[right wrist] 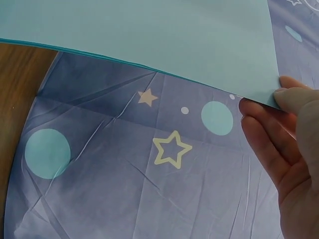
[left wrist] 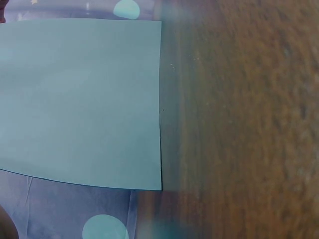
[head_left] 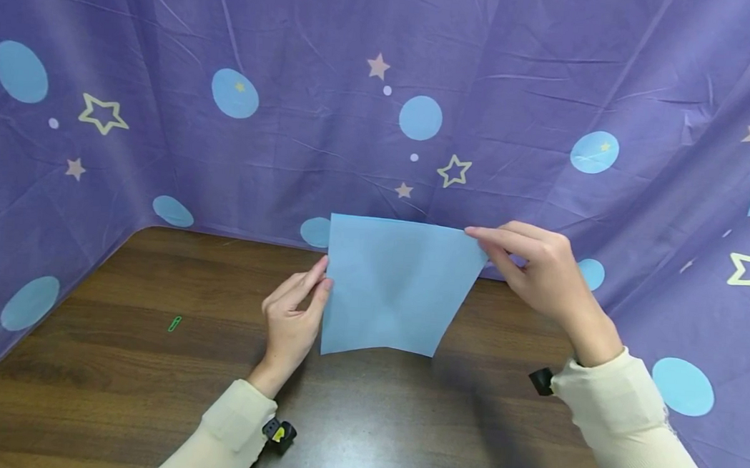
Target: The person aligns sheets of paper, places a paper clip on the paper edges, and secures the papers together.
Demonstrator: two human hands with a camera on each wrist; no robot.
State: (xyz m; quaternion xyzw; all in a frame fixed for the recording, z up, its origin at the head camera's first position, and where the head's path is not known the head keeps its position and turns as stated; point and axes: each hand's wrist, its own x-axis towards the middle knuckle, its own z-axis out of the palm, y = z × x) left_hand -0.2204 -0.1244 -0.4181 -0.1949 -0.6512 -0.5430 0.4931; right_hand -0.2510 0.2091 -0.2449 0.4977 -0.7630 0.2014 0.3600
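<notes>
A light blue sheet of paper (head_left: 397,285) is held up above the wooden table, with its face toward me. My right hand (head_left: 540,269) pinches its top right corner between thumb and fingers. The right wrist view shows that corner of the paper (right wrist: 199,45) between the thumb and fingers of the right hand (right wrist: 294,149). At the left edge, my left hand (head_left: 291,322) holds the paper with thumb and forefinger. The bottom edge bows slightly upward in the middle. In the left wrist view the paper (left wrist: 84,104) covers much of the left half, and the left hand's grip is hardly visible.
A small green paper clip (head_left: 175,323) lies on the brown wooden table (head_left: 102,375), left of the hands. A purple curtain (head_left: 330,117) with blue dots and stars hangs behind and at both sides. Black wrist devices sit at both cream sleeves (head_left: 622,406).
</notes>
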